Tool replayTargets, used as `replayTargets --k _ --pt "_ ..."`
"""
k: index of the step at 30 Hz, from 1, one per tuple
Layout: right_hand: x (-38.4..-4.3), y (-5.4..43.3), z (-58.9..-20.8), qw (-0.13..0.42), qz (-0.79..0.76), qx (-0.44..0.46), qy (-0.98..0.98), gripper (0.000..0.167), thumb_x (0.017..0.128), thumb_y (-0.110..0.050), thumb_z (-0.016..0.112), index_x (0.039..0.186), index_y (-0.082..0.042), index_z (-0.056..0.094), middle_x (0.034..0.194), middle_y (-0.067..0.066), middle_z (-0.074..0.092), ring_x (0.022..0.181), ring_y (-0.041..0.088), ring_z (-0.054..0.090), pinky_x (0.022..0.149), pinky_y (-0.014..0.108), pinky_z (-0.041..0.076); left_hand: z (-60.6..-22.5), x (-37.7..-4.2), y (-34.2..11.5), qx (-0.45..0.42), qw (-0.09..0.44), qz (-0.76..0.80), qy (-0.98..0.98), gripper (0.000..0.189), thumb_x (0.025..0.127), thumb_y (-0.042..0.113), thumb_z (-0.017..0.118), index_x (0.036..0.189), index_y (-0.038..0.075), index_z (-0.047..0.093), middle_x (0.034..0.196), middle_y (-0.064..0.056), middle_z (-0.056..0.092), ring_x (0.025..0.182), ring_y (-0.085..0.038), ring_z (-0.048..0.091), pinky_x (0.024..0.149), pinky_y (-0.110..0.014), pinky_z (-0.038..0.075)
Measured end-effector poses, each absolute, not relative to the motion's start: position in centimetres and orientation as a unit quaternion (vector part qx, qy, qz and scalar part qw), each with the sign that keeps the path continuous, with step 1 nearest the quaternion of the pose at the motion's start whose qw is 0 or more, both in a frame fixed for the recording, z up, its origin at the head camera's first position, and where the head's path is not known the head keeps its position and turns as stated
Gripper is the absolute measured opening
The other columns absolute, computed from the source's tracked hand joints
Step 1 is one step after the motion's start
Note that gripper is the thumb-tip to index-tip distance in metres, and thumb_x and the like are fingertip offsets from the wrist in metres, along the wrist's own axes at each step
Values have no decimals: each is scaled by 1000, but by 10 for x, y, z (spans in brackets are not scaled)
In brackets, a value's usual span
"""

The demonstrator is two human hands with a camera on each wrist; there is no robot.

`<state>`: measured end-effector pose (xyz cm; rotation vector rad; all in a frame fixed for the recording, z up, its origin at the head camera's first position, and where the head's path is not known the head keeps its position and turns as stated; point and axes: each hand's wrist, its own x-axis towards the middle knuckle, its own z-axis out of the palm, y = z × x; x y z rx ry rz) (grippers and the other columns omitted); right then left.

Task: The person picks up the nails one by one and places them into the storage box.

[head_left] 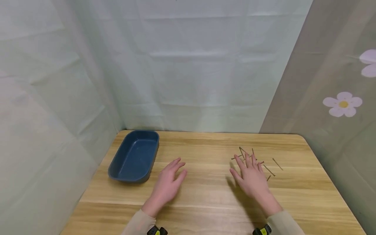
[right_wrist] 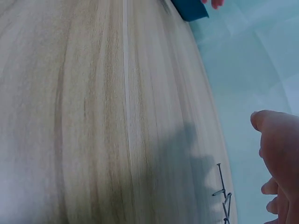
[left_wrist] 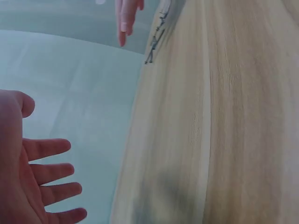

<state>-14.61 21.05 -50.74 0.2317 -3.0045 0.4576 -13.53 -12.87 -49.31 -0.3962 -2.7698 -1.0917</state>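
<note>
Several thin nails [head_left: 269, 170] with small heads lie scattered on the right side of the wooden table. Over them hovers my right hand [head_left: 253, 179], fingers spread and holding nothing; it hides some of the nails in the head view. In the right wrist view a few nails [right_wrist: 221, 179] lie crossed near the table's far edge, beneath that hand's shadow. My left hand [head_left: 168, 183] is raised above the table with fingers extended and holds nothing. It is nearest to a blue rectangular tray [head_left: 148, 173] at the back left, just off the tray's right side.
The wooden table [head_left: 202, 195] has rounded back corners. Pale curtains [head_left: 191, 65] hang behind it and on the left, with a flower-printed brown and green cloth [head_left: 308, 91] on the right. A dark device is strapped to each wrist.
</note>
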Motion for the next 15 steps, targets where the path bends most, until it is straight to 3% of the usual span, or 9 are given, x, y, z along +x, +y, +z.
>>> replayTargets --k 7,10,13,15 --pt "-144 214 -505 59 151 75 -984 67 111 -53 51 165 -13 44 167 33 31 155 57 23 123 71 24 -491 -124 -153 -128 152 -445 -873 25 106 14 66 126 3 77 145 -13 67 137 -35 61 110 -55 51" --pt "-141 215 -503 64 147 75 -984 66 111 -51 53 163 -12 46 166 33 33 154 57 25 123 71 25 -490 -118 -167 -122 197 -478 -847 21 104 5 66 121 4 78 138 -12 71 131 -31 65 101 -35 56" --pt "-139 217 -502 71 144 77 -984 64 110 -49 55 162 -12 48 166 33 34 154 57 25 122 71 26 -489 -110 -181 -109 231 -510 -821 23 104 -2 63 120 5 78 135 -11 73 127 -22 66 92 -17 51" --pt "-137 217 -501 78 146 78 -983 63 110 -48 57 161 -11 50 166 32 35 154 57 27 122 70 27 -489 -105 -191 -95 245 -523 -811 27 104 -6 61 122 4 77 135 -12 72 126 -13 64 90 -11 48"
